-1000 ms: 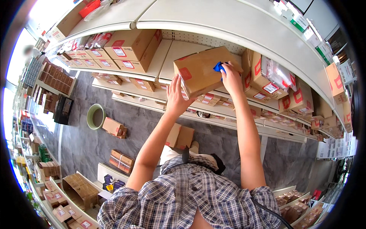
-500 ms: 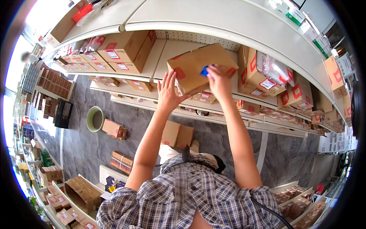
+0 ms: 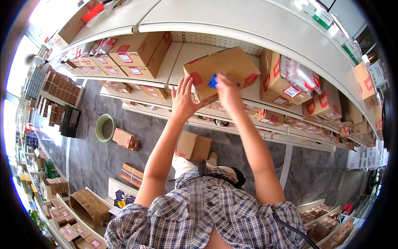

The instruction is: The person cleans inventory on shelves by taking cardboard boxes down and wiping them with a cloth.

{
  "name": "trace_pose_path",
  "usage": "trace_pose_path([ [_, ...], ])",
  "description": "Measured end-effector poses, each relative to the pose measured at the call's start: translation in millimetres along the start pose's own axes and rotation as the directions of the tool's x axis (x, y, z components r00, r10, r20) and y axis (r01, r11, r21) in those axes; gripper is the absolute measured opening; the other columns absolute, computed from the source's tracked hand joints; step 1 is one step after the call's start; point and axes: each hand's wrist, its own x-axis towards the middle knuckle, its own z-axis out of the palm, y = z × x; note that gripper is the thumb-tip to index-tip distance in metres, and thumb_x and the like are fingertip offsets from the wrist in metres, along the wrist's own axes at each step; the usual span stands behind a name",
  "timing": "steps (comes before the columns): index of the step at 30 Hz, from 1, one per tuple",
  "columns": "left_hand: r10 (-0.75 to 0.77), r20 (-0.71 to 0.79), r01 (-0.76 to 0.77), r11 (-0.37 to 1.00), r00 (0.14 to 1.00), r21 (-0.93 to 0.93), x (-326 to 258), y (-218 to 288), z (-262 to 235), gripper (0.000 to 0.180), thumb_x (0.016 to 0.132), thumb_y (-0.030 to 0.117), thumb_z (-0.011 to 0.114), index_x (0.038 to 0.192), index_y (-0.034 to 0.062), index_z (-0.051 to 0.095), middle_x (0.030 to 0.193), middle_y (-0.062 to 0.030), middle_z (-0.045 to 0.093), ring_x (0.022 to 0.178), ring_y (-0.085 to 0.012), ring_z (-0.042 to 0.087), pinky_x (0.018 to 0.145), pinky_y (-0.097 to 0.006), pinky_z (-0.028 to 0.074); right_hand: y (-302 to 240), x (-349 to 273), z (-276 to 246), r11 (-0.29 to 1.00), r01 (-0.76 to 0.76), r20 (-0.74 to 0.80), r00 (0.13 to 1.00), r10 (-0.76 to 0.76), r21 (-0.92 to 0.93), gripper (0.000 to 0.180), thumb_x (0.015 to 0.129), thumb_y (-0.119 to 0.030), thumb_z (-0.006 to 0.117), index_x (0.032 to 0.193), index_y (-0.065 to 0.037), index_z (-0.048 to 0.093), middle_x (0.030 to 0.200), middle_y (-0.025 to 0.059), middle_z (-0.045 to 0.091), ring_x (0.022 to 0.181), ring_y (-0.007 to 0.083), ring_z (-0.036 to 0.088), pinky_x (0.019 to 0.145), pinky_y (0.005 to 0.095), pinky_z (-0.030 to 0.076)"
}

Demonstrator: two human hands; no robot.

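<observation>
A brown cardboard carton (image 3: 228, 60) with red marks sits at an angle on the shelf in front of me, its near edge jutting over the shelf lip. My left hand (image 3: 183, 99) rests with spread fingers against the carton's near left corner. Closed around a blue cloth (image 3: 213, 81), my right hand (image 3: 228, 90) is at the carton's near face; motion smears its fingers. Bits of blue show on both sides of that hand.
Taped cartons (image 3: 132, 56) stand left on the same shelf, and more cartons with plastic bags (image 3: 298, 74) stand right. A higher shelf board (image 3: 224, 18) overhangs the back. On the floor are a green bin (image 3: 105, 127) and boxes (image 3: 192, 145) by my feet.
My right hand has moved left and slightly down across the carton with the blue cloth. My left hand and the carton stay nearly in place.
</observation>
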Motion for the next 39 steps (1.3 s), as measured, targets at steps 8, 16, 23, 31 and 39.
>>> trace_pose_path([
  [8,0.055,-0.052,-0.048,0.99,0.997,0.135,-3.6,7.8,3.9,0.104,0.062,0.051,0.077,0.141,0.0027,0.029,0.149,-0.0076,0.028,0.138,-0.0239,0.024,0.108,-0.061,0.012,8.7,41.7,-20.0,0.945,-0.311,0.195,0.925,0.325,-0.103,0.026,0.088,-0.005,0.048,0.112,0.002,0.058,0.107,0.0192,0.063,0.094,0.0326,0.063,0.083,0.0419,0.049],
  [16,0.067,-0.13,-0.057,0.995,0.989,0.079,-5.0,-1.1,17.1,0.097,0.062,0.044,0.079,0.138,0.005,0.034,0.146,-0.0066,0.033,0.135,-0.0215,0.032,0.109,-0.056,0.017,23.5,59.9,-11.6,0.992,-0.093,0.406,0.906,0.121,-0.088,0.033,0.093,-0.008,0.043,0.125,-0.005,0.052,0.132,0.0191,0.048,0.115,0.0287,0.055,0.096,0.0382,0.045],
  [23,0.103,-0.162,-0.103,0.995,0.981,0.01,-0.1,-1.6,25.2,0.095,0.061,0.044,0.08,0.136,0.0038,0.036,0.144,-0.0083,0.035,0.134,-0.0227,0.033,0.11,-0.052,0.018,56.3,85.0,-7.3,0.961,-0.271,0.358,0.892,0.275,-0.064,0.034,0.087,-0.001,0.042,0.118,0.0,0.056,0.124,0.0194,0.055,0.114,0.0302,0.053,0.095,0.0378,0.044],
  [31,0.145,-0.215,-0.15,0.989,0.966,-0.011,-3.1,-16.7,24.7,0.094,0.057,0.04,0.083,0.133,0.0043,0.04,0.141,-0.0088,0.04,0.131,-0.023,0.037,0.112,-0.05,0.017,5.4,85.4,11.2,0.998,-0.055,0.453,0.89,0.046,0.007,0.031,0.087,-0.001,0.043,0.115,0.005,0.055,0.128,0.0178,0.052,0.121,0.0302,0.048,0.101,0.0374,0.041],
  [39,0.108,-0.218,-0.142,0.979,0.97,-0.145,0.2,-13.6,34.5,0.094,0.056,0.037,0.084,0.133,0.0065,0.04,0.14,-0.0089,0.04,0.13,-0.0233,0.038,0.109,-0.051,0.024,23.8,94.4,28.5,0.997,-0.077,0.406,0.911,0.069,0.002,0.034,0.091,-0.004,0.043,0.123,0.002,0.052,0.129,0.0172,0.052,0.115,0.0309,0.053,0.099,0.0379,0.042],
])
